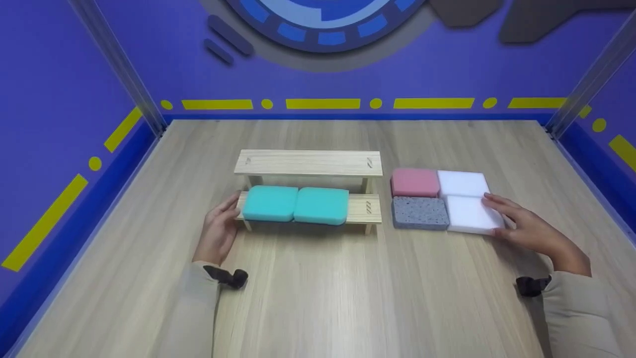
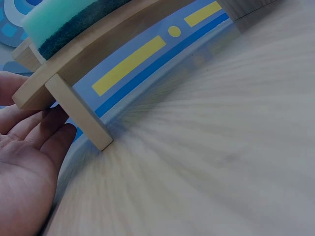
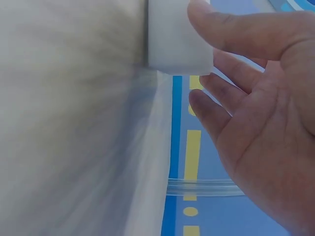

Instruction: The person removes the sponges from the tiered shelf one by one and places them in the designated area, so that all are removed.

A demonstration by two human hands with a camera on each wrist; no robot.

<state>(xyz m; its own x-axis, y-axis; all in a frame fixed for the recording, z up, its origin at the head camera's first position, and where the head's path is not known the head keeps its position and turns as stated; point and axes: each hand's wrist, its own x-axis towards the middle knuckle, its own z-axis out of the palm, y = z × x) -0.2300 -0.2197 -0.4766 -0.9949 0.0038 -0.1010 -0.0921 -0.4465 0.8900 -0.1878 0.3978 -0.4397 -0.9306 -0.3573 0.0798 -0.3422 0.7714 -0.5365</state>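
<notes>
A two-step wooden rack (image 1: pixel 308 162) stands left of centre. Two turquoise sponges (image 1: pixel 270 204) lie side by side on its lower step; in the left wrist view one sponge (image 2: pixel 61 14) shows a dark green scouring underside. My left hand (image 1: pixel 217 231) grips the left end of that step, with the thumb above and the fingers beneath the plank (image 2: pixel 37 91). To the right, my right hand (image 1: pixel 529 231) pinches the right end of the near white sponge (image 1: pixel 472 215). Its thumb is at the near corner, and the fingertips reach the far corner.
Beside the near white sponge lies a speckled grey sponge (image 1: pixel 420 213). Behind these two are a pink sponge (image 1: pixel 415 182) and another white sponge (image 1: pixel 462 183), all set close together on the wood-grain table (image 1: pixel 318 298). Blue walls (image 1: pixel 323 79) enclose the back and sides.
</notes>
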